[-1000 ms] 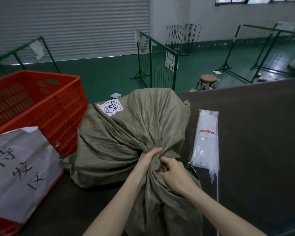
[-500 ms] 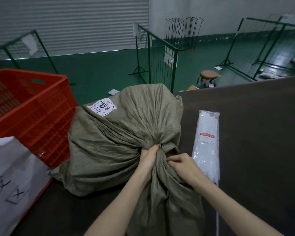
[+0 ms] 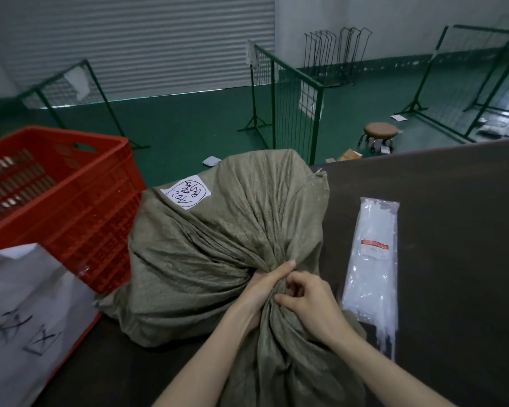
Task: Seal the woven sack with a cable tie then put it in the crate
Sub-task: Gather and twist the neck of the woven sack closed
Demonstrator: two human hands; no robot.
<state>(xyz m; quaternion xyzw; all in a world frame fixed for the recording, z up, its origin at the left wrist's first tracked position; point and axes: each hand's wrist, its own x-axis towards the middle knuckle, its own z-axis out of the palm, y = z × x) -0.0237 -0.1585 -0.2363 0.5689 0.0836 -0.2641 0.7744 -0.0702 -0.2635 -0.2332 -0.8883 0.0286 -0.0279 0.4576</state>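
**Sack neck gripped, pack of ties alongside**

One olive-green woven plastic sack [image 3: 218,259] lying on the dark brown tabletop [image 3: 453,230], touching one red slotted plastic crate [image 3: 80,201] on its left. White square label [image 3: 185,193] on the sack, circled handwriting, not legible. Left hand [image 3: 265,286] clenched around the gathered neck; right hand [image 3: 309,301] pinching the same bunched cloth. One clear packet of white cable ties [image 3: 370,268] just right, red-striped label unreadable. White sheet [image 3: 27,318] on the crate, large handwritten characters.

A grey-green woven sack [image 3: 218,254] lies on the dark table [image 3: 453,215]. The left hand [image 3: 265,286] clenches its gathered neck; the right hand [image 3: 309,301] pinches beside it. A red crate [image 3: 80,201] stands left, a bag of cable ties [image 3: 370,265] right.
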